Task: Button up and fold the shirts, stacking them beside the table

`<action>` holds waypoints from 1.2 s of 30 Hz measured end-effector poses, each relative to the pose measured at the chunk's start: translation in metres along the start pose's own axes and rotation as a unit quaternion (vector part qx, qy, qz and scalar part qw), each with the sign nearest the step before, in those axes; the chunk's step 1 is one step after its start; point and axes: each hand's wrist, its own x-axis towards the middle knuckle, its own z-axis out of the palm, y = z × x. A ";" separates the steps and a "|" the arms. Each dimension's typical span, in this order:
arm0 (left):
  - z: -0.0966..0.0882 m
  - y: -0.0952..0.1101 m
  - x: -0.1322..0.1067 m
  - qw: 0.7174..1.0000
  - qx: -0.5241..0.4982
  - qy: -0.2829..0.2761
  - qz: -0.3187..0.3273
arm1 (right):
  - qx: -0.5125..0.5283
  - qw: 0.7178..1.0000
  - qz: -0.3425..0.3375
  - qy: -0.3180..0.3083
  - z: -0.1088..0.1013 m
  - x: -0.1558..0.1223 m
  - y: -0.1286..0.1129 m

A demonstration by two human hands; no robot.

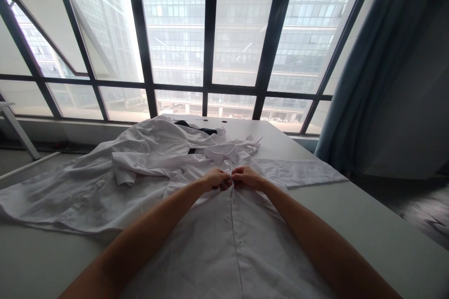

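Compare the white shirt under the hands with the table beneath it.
The white shirt is soft, creased cloth, while the table is smooth and flat. The shirt is bright white; the table is a duller, greyish pale tone. The shirt lies on top of the table. Both are pale.

Bare left forearm (pixel 138 238) and right forearm (pixel 326 243), both smooth and slim, narrowing from the near corners toward the wrists, upper arms cut off by the frame edge. Left hand (pixel 215 180) and right hand (pixel 247 177) bare too, small in view, fingers curled, nails too small to tell.
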 end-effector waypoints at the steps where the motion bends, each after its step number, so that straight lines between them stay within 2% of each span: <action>1: 0.000 0.000 0.001 1.000 -0.005 -0.003 -0.004 | -0.012 1.000 -0.004 0.003 0.001 0.000 0.000; 8: 0.002 -0.006 0.012 0.999 -0.043 0.018 -0.017 | -0.095 0.994 -0.038 0.042 0.008 0.001 -0.003; 20: 0.006 -0.023 0.022 0.994 0.020 0.090 0.065 | -0.166 0.983 -0.054 0.060 0.012 0.000 -0.005; 24: 0.006 -0.025 0.022 0.989 0.047 0.104 0.095 | -0.248 0.963 -0.052 0.093 0.017 -0.001 -0.009; 30: 0.006 -0.024 0.019 0.990 0.043 0.096 0.091 | -0.372 0.905 -0.135 0.156 0.025 -0.005 -0.013; 36: 0.003 -0.019 0.015 0.987 0.103 0.082 0.091 | -0.410 0.887 -0.143 0.155 0.029 -0.005 -0.008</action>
